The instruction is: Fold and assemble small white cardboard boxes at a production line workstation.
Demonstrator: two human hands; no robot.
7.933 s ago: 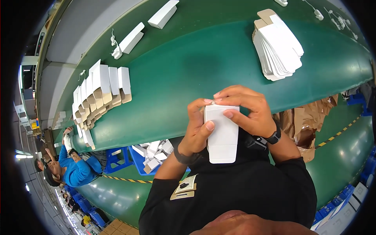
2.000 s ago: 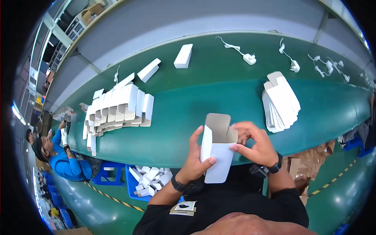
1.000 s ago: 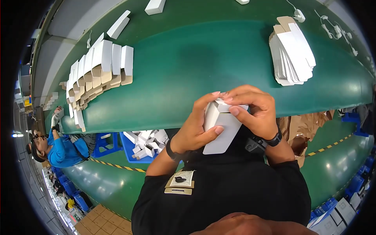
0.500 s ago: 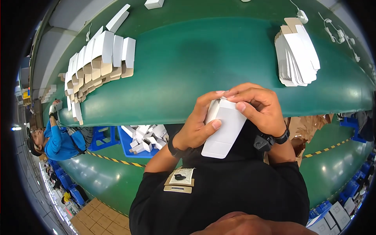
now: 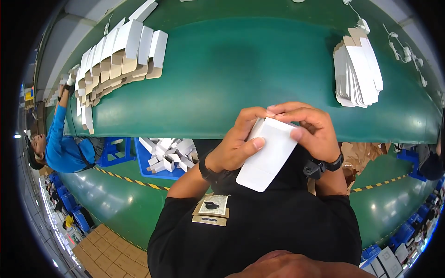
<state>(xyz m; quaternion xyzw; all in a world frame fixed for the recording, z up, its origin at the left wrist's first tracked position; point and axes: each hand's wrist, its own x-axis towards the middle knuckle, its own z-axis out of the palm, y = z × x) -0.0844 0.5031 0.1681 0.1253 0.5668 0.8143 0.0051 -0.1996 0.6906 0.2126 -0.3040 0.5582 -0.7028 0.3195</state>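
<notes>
I hold a small white box (image 5: 268,155) in both hands just above the near edge of the green surface (image 5: 241,69), tilted with its lower end toward my chest. My left hand (image 5: 234,146) wraps its left side, thumb flat across the front face and fingers (image 5: 252,116) curled over the top end. My right hand (image 5: 310,132) grips the upper right corner, fingers bent down tight onto the top, thumb on the right edge. Both sets of fingers are closed on the box, none spread.

I judge I am closing the top end: the flap looks pressed down under my fingertips, though whether it is fully tucked is hidden. Next calls for a firm push from the fingertips while the left thumb steadies the face.

Beyond my fingers to the right lies a stack of flat blanks (image 5: 359,69); far off to the left, a row of finished boxes (image 5: 123,51).
</notes>
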